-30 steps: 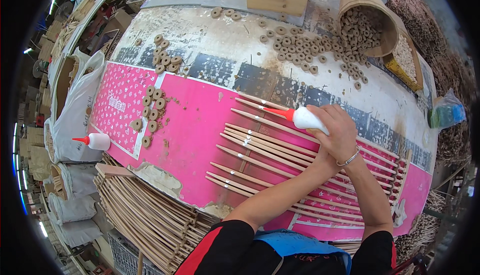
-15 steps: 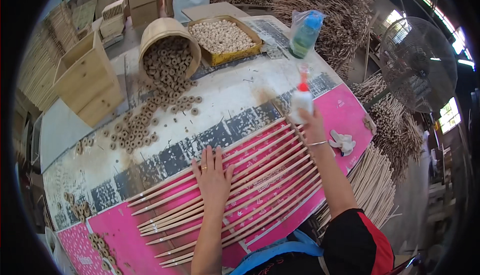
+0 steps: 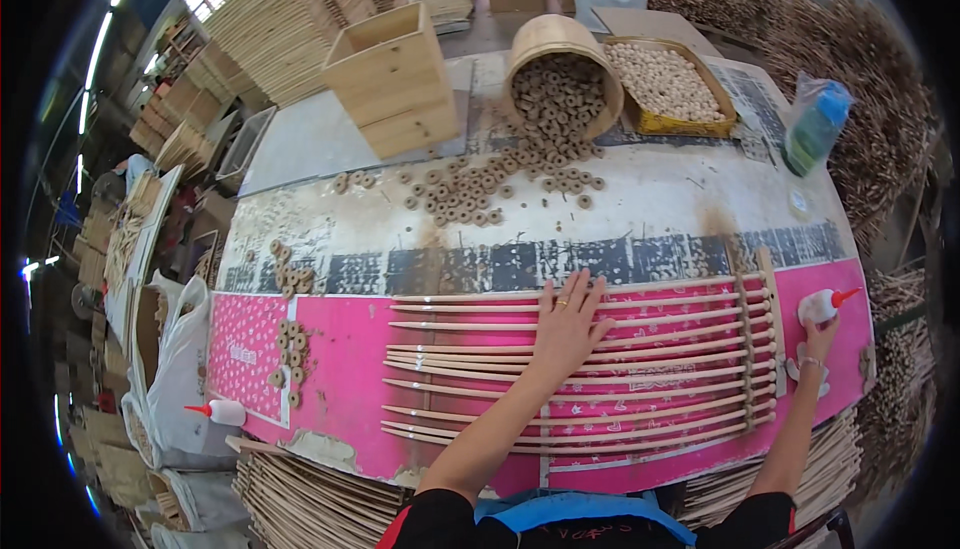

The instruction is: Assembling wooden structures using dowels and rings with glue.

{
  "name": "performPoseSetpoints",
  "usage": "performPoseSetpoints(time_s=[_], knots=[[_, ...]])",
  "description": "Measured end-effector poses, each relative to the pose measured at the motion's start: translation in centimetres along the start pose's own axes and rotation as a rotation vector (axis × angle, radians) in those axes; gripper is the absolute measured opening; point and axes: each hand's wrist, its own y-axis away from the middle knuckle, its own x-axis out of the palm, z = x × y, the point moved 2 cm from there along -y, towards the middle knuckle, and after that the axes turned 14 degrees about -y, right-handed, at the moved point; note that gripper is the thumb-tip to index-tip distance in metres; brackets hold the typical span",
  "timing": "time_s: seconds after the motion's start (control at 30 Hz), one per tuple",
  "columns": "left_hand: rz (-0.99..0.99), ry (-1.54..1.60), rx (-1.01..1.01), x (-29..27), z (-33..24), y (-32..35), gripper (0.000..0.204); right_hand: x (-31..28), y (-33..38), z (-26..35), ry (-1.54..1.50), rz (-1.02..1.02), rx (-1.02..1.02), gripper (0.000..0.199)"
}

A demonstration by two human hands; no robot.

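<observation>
Several slim wooden rods (image 3: 470,421) lie side by side across a pink sheet (image 3: 345,369). Their right ends meet a wooden strip (image 3: 768,279), and a row of small rings or beads (image 3: 745,349) crosses them just inside it. My left hand (image 3: 567,326) rests on the upper rods, palm down with its fingers apart. Right of the strip, my right hand (image 3: 820,337) grips a white squeeze bottle (image 3: 817,306). This bottle is tilted, its red nozzle pointing right. A white glove (image 3: 822,385), partly covered by my right wrist, lies beneath it.
A wooden bucket (image 3: 522,49) lies on its side, spilling brown rings (image 3: 470,189). A yellow tray (image 3: 690,126) holds pale beads. Behind stand a wooden box (image 3: 385,79) and a green-blue bottle (image 3: 815,134). A second red-tipped bottle (image 3: 225,412) lies at the left edge.
My view has swung left. The squeeze bottle has gone from upright by the rods' upper right end to tilted, farther right beyond the strip. My left hand stays on the rods.
</observation>
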Motion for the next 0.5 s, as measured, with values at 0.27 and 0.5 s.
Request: performPoseSetpoints(time_s=[0.27, 0.5], knots=[[-0.11, 0.135, -0.002, -4.7, 8.5, -0.3, 0.07, 7.1, 7.9, 17.2, -0.177, 0.407, -0.119, 0.034], [-0.336, -0.183, -0.708, -9.3, 34.8, 12.0, 0.06, 21.7, 16.0, 29.8, -0.102, 0.893, -0.362, 0.037]])
